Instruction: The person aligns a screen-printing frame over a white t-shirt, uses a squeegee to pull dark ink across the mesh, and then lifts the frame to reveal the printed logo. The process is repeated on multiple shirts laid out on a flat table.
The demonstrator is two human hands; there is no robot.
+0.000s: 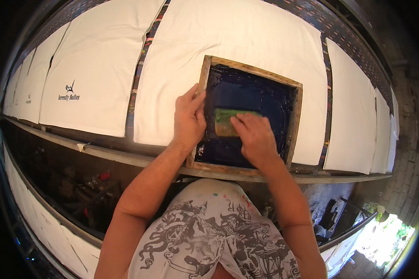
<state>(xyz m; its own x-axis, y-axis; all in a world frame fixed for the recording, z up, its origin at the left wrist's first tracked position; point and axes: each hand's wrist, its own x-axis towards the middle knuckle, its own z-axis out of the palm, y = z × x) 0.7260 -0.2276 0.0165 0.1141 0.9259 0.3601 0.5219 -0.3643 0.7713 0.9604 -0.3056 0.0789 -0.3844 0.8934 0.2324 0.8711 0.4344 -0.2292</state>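
A wooden-framed printing screen (295, 118) rests on a white cloth (172, 37), its inside coated with dark blue ink. My left hand (190, 118) grips the left side bar of the frame, fingers wrapped over it. Inside the frame, my right hand (255, 137) is closed on a flat green and brown squeegee (226, 120), which lies against the inked surface. Part of the squeegee is hidden under my fingers.
More white cloths (93, 51) lie along the long table to both sides, some with dark printed designs. A ledge (102, 153) runs along the near edge. Another cloth-covered rack (37, 200) stands behind at lower left; a paved floor (402, 139) is at right.
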